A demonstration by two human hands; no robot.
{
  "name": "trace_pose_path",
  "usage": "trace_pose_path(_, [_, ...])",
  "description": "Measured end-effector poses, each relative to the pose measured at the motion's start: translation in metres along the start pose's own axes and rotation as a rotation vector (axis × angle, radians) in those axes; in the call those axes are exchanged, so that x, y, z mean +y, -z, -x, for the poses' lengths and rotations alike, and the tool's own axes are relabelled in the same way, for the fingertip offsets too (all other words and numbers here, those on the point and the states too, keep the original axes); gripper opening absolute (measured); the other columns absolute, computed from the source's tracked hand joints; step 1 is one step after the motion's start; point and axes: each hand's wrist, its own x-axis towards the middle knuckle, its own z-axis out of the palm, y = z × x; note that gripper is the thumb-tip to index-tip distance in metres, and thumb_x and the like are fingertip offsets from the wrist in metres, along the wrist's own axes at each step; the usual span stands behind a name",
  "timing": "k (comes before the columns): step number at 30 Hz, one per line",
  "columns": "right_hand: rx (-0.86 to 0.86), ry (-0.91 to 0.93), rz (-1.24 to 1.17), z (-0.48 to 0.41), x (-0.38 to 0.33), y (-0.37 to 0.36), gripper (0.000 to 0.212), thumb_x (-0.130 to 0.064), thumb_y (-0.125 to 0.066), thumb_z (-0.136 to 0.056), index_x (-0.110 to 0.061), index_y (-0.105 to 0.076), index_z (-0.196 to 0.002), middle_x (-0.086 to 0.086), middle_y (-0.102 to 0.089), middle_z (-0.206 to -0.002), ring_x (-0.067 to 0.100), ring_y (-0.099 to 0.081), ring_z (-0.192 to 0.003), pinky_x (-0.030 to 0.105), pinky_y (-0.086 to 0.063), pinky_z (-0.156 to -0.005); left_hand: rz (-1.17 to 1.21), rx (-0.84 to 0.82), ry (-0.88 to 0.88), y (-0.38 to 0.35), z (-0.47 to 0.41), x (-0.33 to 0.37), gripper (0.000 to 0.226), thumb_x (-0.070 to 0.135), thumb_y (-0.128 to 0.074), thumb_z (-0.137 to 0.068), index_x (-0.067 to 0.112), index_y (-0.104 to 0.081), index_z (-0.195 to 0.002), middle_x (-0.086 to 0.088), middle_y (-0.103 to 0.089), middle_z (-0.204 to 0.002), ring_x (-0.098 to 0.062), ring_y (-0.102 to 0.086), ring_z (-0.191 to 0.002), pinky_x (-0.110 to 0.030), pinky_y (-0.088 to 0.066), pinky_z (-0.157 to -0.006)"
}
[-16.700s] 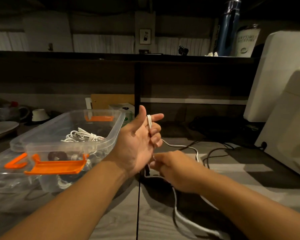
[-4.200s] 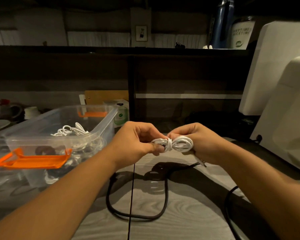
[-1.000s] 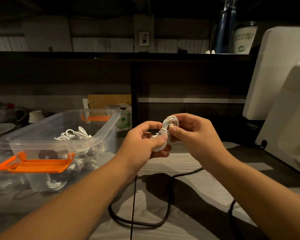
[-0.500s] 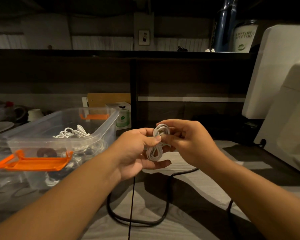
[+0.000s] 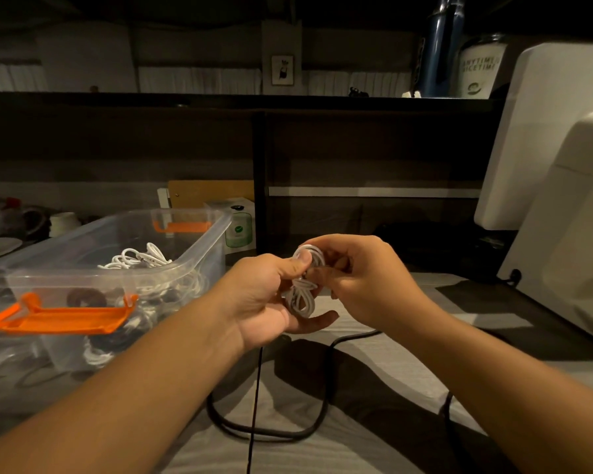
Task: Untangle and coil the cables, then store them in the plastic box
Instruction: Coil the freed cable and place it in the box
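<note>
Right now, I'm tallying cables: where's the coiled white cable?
Head view, centre: white cable held by left hand and right hand, right of the clear plastic box.

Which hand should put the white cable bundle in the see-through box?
Probably left: the left hand and right hand both hold the coiled white cable, but the left is nearer the clear plastic box.

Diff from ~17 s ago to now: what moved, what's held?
The white cable, then loose, trailing over the table and looped on the left hand's fingers, is now a wrapped coil, turned from sideways to upright. Both hands grip it: left thumb on the top loop, right hand pinching the middle. Unchanged: plastic box, its stored cables, black cable on the table.
</note>
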Motion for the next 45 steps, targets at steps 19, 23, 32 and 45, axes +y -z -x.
trace_pose_path(19, [0.144, -0.211, -0.231, -0.005, 0.013, 0.006, 0.023, -0.026, -0.077, -0.087, -0.018, -0.065, -0.106, -0.003, -0.073, -0.084, 0.003, -0.069, -0.067, 0.017, -0.051, -0.055, -0.727, 0.014, -0.614, 0.004, -0.012, -0.017, 0.030, 0.020, -0.049, -0.105, 0.043, -0.061, -0.120, 0.008, -0.071, -0.115, -0.012, -0.069, -0.108, -0.046, -0.057, -0.096])
trace_pose_path(23, [0.215, -0.190, -0.244, -0.005, 0.009, 0.005, 0.019, -0.032, -0.073, -0.087, -0.018, -0.066, -0.098, -0.003, -0.073, -0.081, 0.005, -0.072, -0.072, 0.017, -0.055, -0.056, -0.694, -0.064, -0.598, 0.002, -0.009, -0.018, 0.045, 0.014, -0.051, -0.104, 0.041, -0.054, -0.139, 0.014, -0.061, -0.137, -0.009, -0.057, -0.128, -0.037, -0.051, -0.107])
trace_pose_path(32, [0.053, -0.290, -0.474, -0.006, 0.010, 0.008, 0.019, -0.004, -0.070, -0.090, -0.012, -0.067, -0.107, 0.006, -0.076, -0.090, 0.021, -0.075, -0.082, 0.024, -0.057, -0.065, -0.652, 0.059, -0.580, 0.017, -0.017, -0.007, 0.018, 0.010, -0.068, -0.094, 0.025, -0.071, -0.102, 0.002, -0.078, -0.095, -0.013, -0.075, -0.089, -0.034, -0.063, -0.079])
trace_pose_path(45, [-0.084, -0.167, -0.203, -0.007, 0.010, 0.024, 0.018, -0.010, -0.074, -0.088, -0.013, -0.068, -0.104, 0.003, -0.078, -0.087, 0.018, -0.077, -0.079, 0.031, -0.063, -0.070, -0.594, 0.046, -0.452, 0.020, -0.017, -0.006, 0.023, 0.007, -0.065, -0.096, 0.026, -0.076, -0.101, 0.000, -0.078, -0.098, -0.025, -0.076, -0.090, -0.051, -0.062, -0.080])
